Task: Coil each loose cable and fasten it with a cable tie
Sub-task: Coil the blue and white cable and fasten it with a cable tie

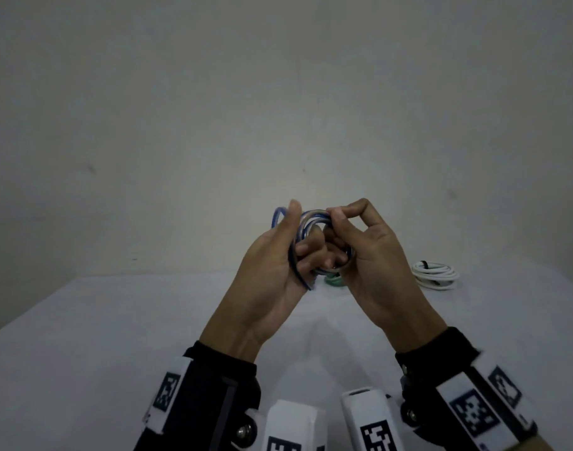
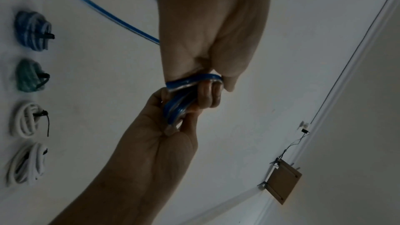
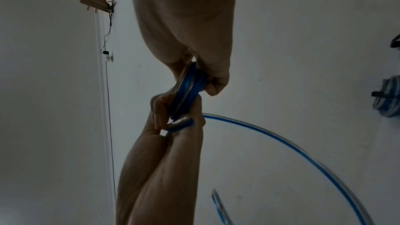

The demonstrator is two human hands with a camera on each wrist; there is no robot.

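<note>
Head view, L to R. Left hand (image 1: pixel 272 271): fingers curled round the blue cable (image 1: pixel 311 236) at the coil's 9 o'clock side; a loose loop rises at 11 o'clock behind the thumb. Blue cable: small coil held in the air between both hands, above the surface (image 1: pixel 83 353). Right hand (image 1: pixel 373 255): thumb & forefinger pinch the coil's rim at 1 o'clock, other fingers curled under it. Green coil (image 1: pixel 334 281): on surface, partly hidden below the hands. White coil (image 1: pixel 436 275): on surface at 3 o'clock of the hands, w/ black tie (image 1: pixel 425 264) round it.
</note>
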